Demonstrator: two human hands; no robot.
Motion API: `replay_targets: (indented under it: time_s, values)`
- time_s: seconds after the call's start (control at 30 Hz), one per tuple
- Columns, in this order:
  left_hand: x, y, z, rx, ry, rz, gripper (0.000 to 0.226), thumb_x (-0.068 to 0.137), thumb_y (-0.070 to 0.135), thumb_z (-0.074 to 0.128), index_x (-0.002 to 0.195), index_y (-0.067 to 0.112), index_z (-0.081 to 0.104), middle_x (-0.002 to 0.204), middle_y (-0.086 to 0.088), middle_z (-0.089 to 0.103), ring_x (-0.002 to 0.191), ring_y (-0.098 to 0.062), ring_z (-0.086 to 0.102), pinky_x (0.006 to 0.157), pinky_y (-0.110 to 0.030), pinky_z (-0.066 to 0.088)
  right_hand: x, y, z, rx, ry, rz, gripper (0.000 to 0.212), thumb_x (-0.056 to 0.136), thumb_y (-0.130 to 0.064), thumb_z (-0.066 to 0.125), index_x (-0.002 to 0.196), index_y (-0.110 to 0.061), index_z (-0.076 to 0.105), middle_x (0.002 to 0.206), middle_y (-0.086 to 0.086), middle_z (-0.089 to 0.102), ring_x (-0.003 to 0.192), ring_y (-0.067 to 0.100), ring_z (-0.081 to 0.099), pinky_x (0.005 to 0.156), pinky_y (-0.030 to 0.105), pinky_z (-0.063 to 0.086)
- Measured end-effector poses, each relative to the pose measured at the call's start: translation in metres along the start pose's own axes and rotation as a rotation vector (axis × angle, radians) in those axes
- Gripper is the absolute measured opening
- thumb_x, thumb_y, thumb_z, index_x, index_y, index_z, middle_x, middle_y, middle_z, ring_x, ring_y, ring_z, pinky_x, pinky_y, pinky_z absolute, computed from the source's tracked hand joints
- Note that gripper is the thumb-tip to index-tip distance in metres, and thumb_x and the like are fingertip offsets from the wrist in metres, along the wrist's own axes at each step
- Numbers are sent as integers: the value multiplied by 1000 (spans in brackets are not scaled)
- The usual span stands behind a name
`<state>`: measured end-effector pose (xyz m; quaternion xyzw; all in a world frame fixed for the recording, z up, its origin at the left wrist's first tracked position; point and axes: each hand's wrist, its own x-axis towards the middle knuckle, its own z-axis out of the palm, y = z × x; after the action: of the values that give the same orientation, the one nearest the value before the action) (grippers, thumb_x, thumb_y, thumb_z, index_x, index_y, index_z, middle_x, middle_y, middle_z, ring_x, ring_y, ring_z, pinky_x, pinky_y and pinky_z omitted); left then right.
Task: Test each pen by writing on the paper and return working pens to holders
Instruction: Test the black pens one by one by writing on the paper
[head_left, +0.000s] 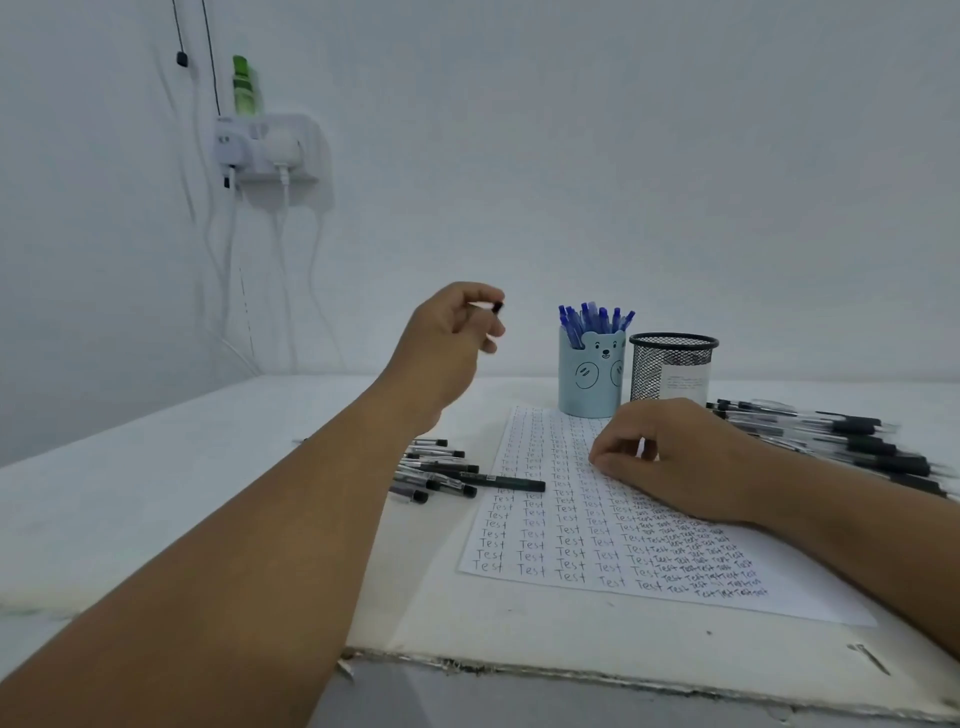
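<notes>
My left hand (452, 332) is raised above the table, left of the holders, and pinches a small black pen cap (497, 307) between thumb and fingers. My right hand (670, 457) rests on the paper (550, 525) with fingers curled; what it holds is hidden. The paper is covered with rows of the word "Test". A light blue bear holder (592, 379) holds several blue pens (595, 318). Beside it stands a black mesh holder (672, 366) with no pen showing. One black pen (506, 481) lies at the paper's left edge next to a pile of black pens (431, 470).
A second, larger pile of black pens (841, 441) lies to the right of the paper. A cream board (519, 639) with a ragged front edge lies under the paper. On the wall at the back left hang a socket shelf (270, 148) with cables and a green bottle (244, 85).
</notes>
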<state>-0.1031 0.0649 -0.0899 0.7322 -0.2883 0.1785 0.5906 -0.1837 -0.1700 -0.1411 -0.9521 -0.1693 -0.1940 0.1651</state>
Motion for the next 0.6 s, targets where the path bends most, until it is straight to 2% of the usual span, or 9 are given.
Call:
replay_targets:
  time_s: [0.1, 0.2, 0.27, 0.33, 0.43, 0.53, 0.6]
  values:
    - [-1, 6, 8, -261, 74, -63, 34, 110, 14, 34, 103, 24, 66, 83, 7, 65, 83, -8, 69, 82, -28, 47, 0, 0, 0, 2, 8, 9, 9, 93, -31, 68, 98, -34, 76, 93, -21, 68, 87, -7, 60, 74, 12, 47]
    - [-4, 9, 17, -577, 62, -194, 23, 112, 22, 32, 110, 20, 55, 92, 0, 72, 87, -20, 75, 86, -39, 56, 1, -1, -1, -5, 10, 12, 10, 94, -30, 68, 100, -31, 76, 93, -19, 68, 89, -7, 60, 74, 11, 47]
    - [-6, 9, 23, -614, 38, -213, 14, 111, 26, 34, 113, 21, 47, 100, -1, 77, 95, -22, 75, 89, -41, 55, 1, -3, -2, -9, 13, 28, 13, 94, -31, 67, 104, -29, 75, 93, -19, 68, 89, -6, 59, 74, 8, 47]
    - [-7, 8, 27, -548, 18, -212, 10, 110, 29, 37, 112, 21, 44, 104, 3, 78, 102, -19, 73, 89, -38, 52, 1, -4, -2, 6, 51, 67, 18, 94, -39, 66, 110, -31, 71, 93, -17, 67, 86, -2, 61, 74, 12, 49]
    - [-10, 8, 35, -567, 14, -209, 5, 108, 22, 44, 109, 18, 41, 101, -2, 78, 95, -22, 71, 82, -33, 55, 0, -4, -3, 96, 192, 115, 27, 88, -51, 67, 111, -36, 63, 89, -15, 64, 81, 4, 60, 70, 19, 51]
    - [-13, 8, 43, -575, 51, -153, 14, 106, 10, 47, 108, 21, 38, 95, -8, 78, 85, -22, 72, 79, -29, 58, -1, -5, -7, 20, 304, 90, 19, 86, -52, 69, 88, -34, 63, 78, -15, 59, 71, 2, 55, 61, 16, 41]
    - [-15, 7, 48, -537, 88, -111, 20, 105, 6, 48, 105, 22, 36, 91, -9, 78, 79, -21, 72, 77, -27, 58, -1, -4, -9, -45, 347, 89, 29, 87, -46, 72, 67, -30, 57, 66, -13, 56, 59, 2, 48, 56, 17, 36]
